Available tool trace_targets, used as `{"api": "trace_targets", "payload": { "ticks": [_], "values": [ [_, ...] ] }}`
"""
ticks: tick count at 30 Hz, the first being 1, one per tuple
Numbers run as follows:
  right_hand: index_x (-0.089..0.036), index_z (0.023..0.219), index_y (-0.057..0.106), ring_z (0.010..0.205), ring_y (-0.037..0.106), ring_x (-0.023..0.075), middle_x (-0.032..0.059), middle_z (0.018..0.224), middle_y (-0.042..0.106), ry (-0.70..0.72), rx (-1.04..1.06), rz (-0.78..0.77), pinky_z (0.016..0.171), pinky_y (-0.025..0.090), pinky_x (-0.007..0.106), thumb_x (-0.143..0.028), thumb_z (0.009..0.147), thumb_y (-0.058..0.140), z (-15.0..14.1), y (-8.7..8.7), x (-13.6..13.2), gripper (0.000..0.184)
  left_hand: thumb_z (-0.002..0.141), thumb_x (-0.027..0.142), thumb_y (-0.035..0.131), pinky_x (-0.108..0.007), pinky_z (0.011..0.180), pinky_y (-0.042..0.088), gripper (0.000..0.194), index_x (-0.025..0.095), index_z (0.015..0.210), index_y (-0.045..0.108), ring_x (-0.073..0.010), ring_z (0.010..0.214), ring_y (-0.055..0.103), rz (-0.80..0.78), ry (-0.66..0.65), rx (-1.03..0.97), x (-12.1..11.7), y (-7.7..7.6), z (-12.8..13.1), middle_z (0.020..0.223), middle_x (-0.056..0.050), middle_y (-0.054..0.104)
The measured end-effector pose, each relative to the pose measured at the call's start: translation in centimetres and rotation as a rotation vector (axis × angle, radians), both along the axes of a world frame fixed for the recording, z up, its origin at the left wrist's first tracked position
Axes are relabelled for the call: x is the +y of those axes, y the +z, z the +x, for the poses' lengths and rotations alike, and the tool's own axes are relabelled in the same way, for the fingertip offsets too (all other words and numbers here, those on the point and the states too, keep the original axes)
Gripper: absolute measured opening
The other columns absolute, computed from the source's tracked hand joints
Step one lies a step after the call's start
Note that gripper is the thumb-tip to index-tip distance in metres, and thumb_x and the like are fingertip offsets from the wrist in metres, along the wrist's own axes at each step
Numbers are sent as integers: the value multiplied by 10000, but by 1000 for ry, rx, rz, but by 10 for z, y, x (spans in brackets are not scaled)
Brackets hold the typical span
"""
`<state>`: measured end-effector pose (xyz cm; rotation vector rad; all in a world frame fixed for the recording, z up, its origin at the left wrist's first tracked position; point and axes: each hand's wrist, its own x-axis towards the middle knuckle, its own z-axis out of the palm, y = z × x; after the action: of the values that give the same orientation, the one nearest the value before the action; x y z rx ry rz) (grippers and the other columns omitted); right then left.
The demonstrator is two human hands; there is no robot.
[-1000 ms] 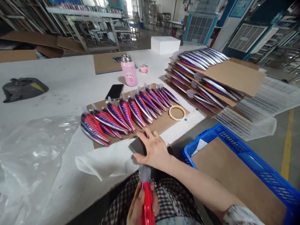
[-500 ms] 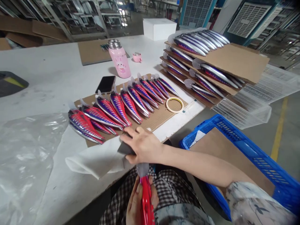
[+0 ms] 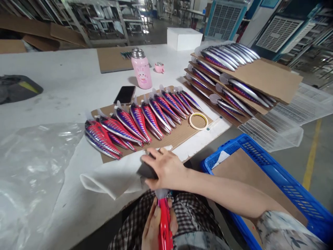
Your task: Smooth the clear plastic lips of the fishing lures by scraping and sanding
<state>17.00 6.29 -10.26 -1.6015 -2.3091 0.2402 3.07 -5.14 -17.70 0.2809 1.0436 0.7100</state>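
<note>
Two hands busy, left hand (image 3: 153, 227) clenched round a red fishing lure (image 3: 164, 225), right hand (image 3: 166, 170) gripping a dark pad (image 3: 147, 171), and the risk: loose grip, dropped lure!

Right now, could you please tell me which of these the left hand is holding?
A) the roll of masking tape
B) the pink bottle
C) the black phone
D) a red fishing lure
D: the left hand is closed around the body of the red fishing lure, which it holds upright in front of the person.
</note>
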Motion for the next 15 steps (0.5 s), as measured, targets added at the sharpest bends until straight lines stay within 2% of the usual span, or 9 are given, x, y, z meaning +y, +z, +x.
{"api": "trace_targets", "payload": {
  "ticks": [3,7,11,15],
  "values": [
    [-181,1228,514,953,495,280,95,1285,530,-56,11,12,793,505,398,-443,728,674,0,-1,2,587,768,561,668,-195,363,289,428,169,937,642,-93,387,404,14,-2,4,0,2,1,453,46,498],
    [-179,1183,540,896,505,268,88,1272,543,75,-25,-8,748,514,391,-463,730,658,-2,0,3,548,762,562,672,-189,407,321,430,161,912,635,-94,418,417,15,40,-14,0,5,2,454,39,503],
    [-175,1208,530,939,503,276,95,1281,535,-11,-7,-5,784,507,381,-449,730,659,-2,-1,4,566,799,538,641,-181,399,292,386,173,921,632,-89,414,401,5,28,-36,1,6,1,455,43,486],
    [-183,1187,545,883,514,258,85,1264,549,90,-10,-27,774,502,380,-470,717,663,-5,-1,6,563,784,563,646,-182,406,297,410,173,911,634,-86,415,393,3,35,-45,2,4,-1,458,32,511]
  ]
}}
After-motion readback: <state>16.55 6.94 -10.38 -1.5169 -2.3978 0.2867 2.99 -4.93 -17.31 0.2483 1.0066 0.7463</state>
